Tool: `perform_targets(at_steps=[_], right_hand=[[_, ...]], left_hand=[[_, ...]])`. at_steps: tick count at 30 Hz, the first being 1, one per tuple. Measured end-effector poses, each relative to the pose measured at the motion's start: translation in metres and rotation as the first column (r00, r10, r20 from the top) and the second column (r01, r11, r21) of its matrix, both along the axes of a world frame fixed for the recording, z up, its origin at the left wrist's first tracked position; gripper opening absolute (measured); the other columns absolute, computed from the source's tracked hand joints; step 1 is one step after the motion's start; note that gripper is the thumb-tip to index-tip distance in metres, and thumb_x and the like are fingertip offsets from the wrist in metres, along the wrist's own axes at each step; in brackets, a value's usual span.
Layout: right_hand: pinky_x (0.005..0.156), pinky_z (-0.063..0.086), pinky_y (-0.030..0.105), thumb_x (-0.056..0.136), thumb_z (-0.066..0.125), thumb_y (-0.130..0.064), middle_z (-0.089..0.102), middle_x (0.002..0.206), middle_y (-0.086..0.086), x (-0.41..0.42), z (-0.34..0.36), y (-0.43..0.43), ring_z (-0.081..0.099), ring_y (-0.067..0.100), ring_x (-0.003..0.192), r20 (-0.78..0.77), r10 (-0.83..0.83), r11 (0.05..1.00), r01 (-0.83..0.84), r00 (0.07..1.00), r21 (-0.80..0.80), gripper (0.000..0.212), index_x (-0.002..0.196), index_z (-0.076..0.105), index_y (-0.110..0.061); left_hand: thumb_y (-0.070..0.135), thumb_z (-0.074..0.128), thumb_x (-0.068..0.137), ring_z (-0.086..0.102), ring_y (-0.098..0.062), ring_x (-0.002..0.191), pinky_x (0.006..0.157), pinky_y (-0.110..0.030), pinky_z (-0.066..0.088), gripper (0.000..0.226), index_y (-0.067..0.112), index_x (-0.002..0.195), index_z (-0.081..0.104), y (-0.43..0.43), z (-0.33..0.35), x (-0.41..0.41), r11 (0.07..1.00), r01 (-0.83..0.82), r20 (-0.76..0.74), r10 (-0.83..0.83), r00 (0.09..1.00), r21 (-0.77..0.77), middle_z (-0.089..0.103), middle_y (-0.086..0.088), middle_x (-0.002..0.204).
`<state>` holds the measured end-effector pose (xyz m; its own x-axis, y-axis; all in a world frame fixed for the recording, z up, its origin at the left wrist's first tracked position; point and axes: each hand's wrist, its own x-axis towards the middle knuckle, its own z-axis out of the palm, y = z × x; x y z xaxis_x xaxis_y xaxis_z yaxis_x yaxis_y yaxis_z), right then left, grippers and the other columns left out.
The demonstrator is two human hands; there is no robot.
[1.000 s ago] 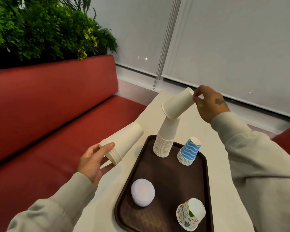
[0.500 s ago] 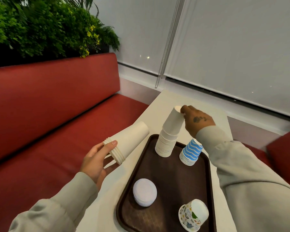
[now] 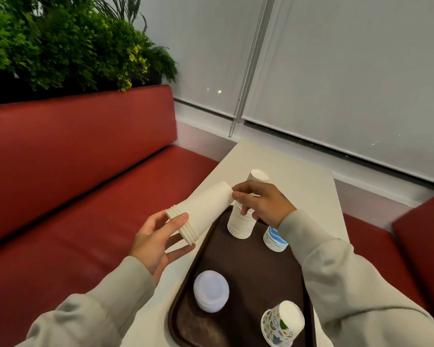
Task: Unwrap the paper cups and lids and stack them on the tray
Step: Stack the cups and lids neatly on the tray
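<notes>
Over the tray's left edge, I'm taking another cup off the handful.

On the tray (image 3: 248, 266) stand a tall white stack (image 3: 242, 222), blue cups (image 3: 274, 237), lids (image 3: 211, 290) and a patterned cup (image 3: 282, 323); my handful of white cups (image 3: 201, 211) is left, I judge. Left hand (image 3: 156, 240) grips its rims, tilted; right hand (image 3: 263, 202) pinches its base, fingers closed.

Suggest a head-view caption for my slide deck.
Left hand holds nested white paper cups; right hand pinches their base above brown plastic tray.
</notes>
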<state>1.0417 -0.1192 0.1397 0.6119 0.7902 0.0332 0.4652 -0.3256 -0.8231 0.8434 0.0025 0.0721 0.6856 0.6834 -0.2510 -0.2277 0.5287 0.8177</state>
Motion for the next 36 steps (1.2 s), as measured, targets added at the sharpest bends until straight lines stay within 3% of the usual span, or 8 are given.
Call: perform_targets(at_steps=[7, 11, 14, 18, 21, 26, 31, 36], right_hand=[[0.056, 0.043, 0.025, 0.091, 0.065, -0.014, 0.063, 0.083, -0.006, -0.003, -0.006, -0.004, 0.059, 0.014, 0.066, -0.101, -0.023, 0.994, 0.034, 0.995, 0.106, 0.010, 0.083, 0.064, -0.020], [0.050, 0.041, 0.025, 0.092, 0.060, -0.004, 0.060, 0.082, 0.002, 0.011, 0.010, -0.009, 0.057, 0.017, 0.062, -0.194, -0.131, 0.956, 0.175, 0.972, 0.235, 0.017, 0.081, 0.058, -0.017], [0.050, 0.042, 0.026, 0.093, 0.059, -0.004, 0.063, 0.092, 0.004, 0.033, 0.037, -0.018, 0.059, 0.016, 0.062, 0.000, -0.236, 0.937, 0.227, 0.972, 0.267, 0.020, 0.081, 0.055, -0.021], [0.059, 0.051, 0.035, 0.093, 0.057, -0.017, 0.066, 0.101, 0.002, 0.060, 0.074, -0.026, 0.065, 0.020, 0.067, 0.283, -0.425, 0.888, 0.336, 0.860, 0.315, 0.011, 0.086, 0.056, -0.025], [0.069, 0.051, 0.035, 0.094, 0.051, -0.024, 0.064, 0.101, 0.006, 0.071, 0.085, -0.023, 0.064, 0.029, 0.080, 0.436, -0.442, 0.897, 0.390, 0.784, 0.207, 0.004, 0.093, 0.055, -0.023], [0.080, 0.044, 0.037, 0.097, 0.044, -0.025, 0.060, 0.110, 0.010, 0.070, 0.064, -0.005, 0.053, 0.034, 0.092, 0.731, -0.214, 0.918, 0.390, 0.648, -0.077, 0.012, 0.104, 0.052, -0.019], [0.078, 0.044, 0.038, 0.099, 0.034, -0.026, 0.060, 0.116, 0.009, 0.065, 0.015, 0.005, 0.056, 0.034, 0.090, 0.709, -0.099, 0.863, 0.415, 0.699, -0.289, 0.018, 0.113, 0.045, -0.023], [0.099, 0.040, 0.039, 0.098, 0.041, -0.024, 0.036, 0.153, -0.006, 0.058, -0.011, -0.001, 0.051, 0.031, 0.124, 0.621, -0.039, 0.869, 0.333, 0.783, -0.366, 0.048, 0.144, 0.031, -0.031]], left_hand=[[0.004, 0.072, 0.081, 0.069, -0.031, 0.096, 0.077, -0.051, 0.059, 0.035, 0.012, 0.114, 0.062, -0.002, 0.000, 0.001, 0.999, 0.012, 0.003, -0.012, 1.000, 0.049, 0.070, -0.008, 0.108], [0.006, 0.071, 0.083, 0.068, -0.030, 0.096, 0.076, -0.051, 0.060, 0.033, 0.013, 0.114, 0.061, 0.001, -0.005, 0.000, 0.999, -0.017, -0.020, 0.018, 1.000, 0.041, 0.069, -0.010, 0.109], [0.009, 0.073, 0.083, 0.067, -0.032, 0.102, 0.077, -0.050, 0.059, 0.034, 0.014, 0.115, 0.062, 0.007, -0.012, -0.005, 0.999, -0.033, -0.038, 0.033, 0.999, 0.022, 0.067, -0.012, 0.115], [0.013, 0.072, 0.083, 0.067, -0.032, 0.101, 0.075, -0.046, 0.060, 0.033, 0.015, 0.115, 0.063, 0.012, -0.016, -0.007, 0.999, -0.033, -0.039, 0.032, 0.999, -0.013, 0.067, -0.014, 0.117], [0.015, 0.073, 0.082, 0.067, -0.032, 0.102, 0.075, -0.045, 0.060, 0.035, 0.016, 0.116, 0.064, 0.012, -0.015, -0.006, 1.000, -0.016, -0.039, 0.016, 0.999, -0.015, 0.067, -0.013, 0.116], [0.020, 0.077, 0.073, 0.067, -0.032, 0.104, 0.074, -0.045, 0.060, 0.045, 0.017, 0.116, 0.064, 0.010, -0.014, -0.009, 1.000, -0.006, -0.035, 0.005, 0.999, -0.012, 0.068, -0.011, 0.116], [0.025, 0.078, 0.063, 0.067, -0.032, 0.104, 0.073, -0.044, 0.060, 0.056, 0.018, 0.116, 0.065, 0.009, -0.013, -0.016, 1.000, -0.015, -0.048, 0.015, 0.999, -0.005, 0.068, -0.010, 0.118], [0.026, 0.079, 0.064, 0.067, -0.031, 0.104, 0.074, -0.045, 0.060, 0.056, 0.018, 0.118, 0.065, 0.012, -0.007, -0.017, 1.000, -0.026, -0.030, 0.026, 0.999, -0.007, 0.069, -0.011, 0.118]])
